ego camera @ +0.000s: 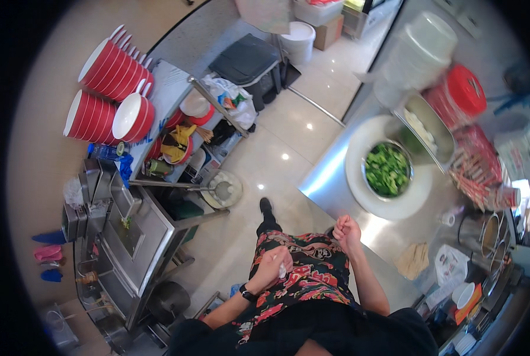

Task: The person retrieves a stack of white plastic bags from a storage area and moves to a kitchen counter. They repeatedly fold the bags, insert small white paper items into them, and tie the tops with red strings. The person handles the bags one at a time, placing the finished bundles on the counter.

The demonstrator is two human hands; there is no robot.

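My left hand [276, 265], with a dark watch on its wrist, is closed around a small crumpled white tissue or cloth [283, 270] in front of my patterned apron [309, 276]. My right hand [347, 230] is raised beside the corner of the steel counter [325, 178], its fingers curled; whether it holds anything cannot be told. A metal bowl of chopped green vegetables [387, 170] stands on a round white board [358, 191] on that counter. Behind the bowl, a steel tray [440, 138] holds pale pieces.
Stacked red pans [118, 71] stand on a shelf unit at the left, above a steel sink unit [151, 249]. A white bucket of pale round food with a ladle [225, 189] is on the floor. A grey lidded bin [247, 58] stands ahead. Pots [483, 231] line the right.
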